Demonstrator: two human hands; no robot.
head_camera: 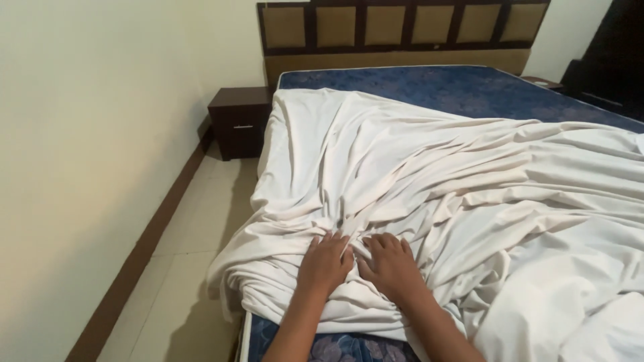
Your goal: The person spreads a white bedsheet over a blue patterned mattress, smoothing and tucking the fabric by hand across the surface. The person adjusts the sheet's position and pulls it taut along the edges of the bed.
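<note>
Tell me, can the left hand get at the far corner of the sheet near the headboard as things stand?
Probably not. The left hand lies flat on the bunched sheet at the near end, beside the right hand. Nothing blocks the way, but the far corner lies well up the mattress, likely beyond the arm's stretch.

Head camera looks down from the bedside (402,201); close above, facing the headboard (402,27).

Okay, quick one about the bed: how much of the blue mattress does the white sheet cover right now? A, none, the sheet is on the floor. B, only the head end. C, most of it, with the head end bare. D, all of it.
C: the white sheet lies rumpled over most of the blue mattress, whose head end by the headboard is bare; both hands, left hand and right hand, press on it.
</note>
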